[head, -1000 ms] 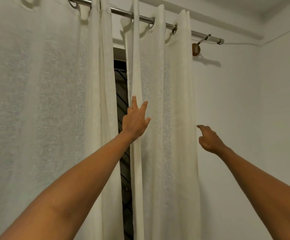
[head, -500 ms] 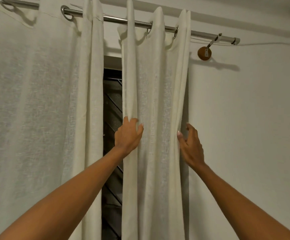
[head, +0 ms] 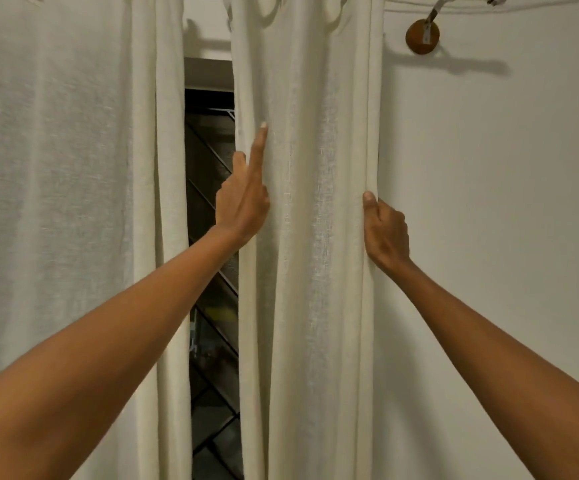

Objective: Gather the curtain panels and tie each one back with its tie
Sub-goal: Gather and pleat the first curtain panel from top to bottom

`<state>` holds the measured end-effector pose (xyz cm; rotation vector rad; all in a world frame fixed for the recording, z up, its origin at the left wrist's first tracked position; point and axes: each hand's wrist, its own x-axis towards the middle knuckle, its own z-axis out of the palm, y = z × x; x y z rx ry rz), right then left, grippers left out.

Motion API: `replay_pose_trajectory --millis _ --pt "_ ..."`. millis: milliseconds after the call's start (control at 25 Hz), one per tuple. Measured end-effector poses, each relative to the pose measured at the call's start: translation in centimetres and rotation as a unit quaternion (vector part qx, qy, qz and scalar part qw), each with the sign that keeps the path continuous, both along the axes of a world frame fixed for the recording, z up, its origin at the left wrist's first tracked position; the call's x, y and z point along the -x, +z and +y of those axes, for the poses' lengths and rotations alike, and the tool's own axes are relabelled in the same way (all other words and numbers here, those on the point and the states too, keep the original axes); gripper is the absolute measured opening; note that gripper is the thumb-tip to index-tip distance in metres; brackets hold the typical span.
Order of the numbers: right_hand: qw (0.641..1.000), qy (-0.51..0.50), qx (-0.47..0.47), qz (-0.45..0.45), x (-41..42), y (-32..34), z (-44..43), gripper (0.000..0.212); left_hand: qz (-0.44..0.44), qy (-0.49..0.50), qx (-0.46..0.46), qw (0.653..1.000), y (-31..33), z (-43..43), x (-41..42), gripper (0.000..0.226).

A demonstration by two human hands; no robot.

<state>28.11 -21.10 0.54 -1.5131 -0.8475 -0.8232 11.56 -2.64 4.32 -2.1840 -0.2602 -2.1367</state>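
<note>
Gathering is just beginning: right hand (head: 385,233) is gripping the outer edge of the right panel (head: 309,271), left hand (head: 243,202) is pressing its inner edge, index straight, other fingers hidden, grip unclear. Left panel (head: 56,202) is hanging ungathered; no tie showing.

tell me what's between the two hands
The right panel: its folds fill the stretch from the left hand at its inner edge to the right hand gripping its outer edge, in the head view.
</note>
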Motion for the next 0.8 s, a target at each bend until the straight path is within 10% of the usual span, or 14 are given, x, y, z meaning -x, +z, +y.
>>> replay_pose_trajectory --millis 160,280,800 --pt "0.997 -0.030 0.014 -0.069 1.3 1.1 -0.2 0.028 0.031 0.035 0.095 0.994 1.0 -2.7 0.1 0.057" --pt "0.983 -0.092 0.075 -0.143 2.4 1.6 -0.6 0.056 0.098 0.105 0.093 0.985 0.3 -3.8 -0.7 0.080" --pt "0.944 -0.224 0.206 -0.130 4.9 2.4 -1.1 0.091 0.133 0.076 0.142 0.978 0.1 1.0 1.7 0.022"
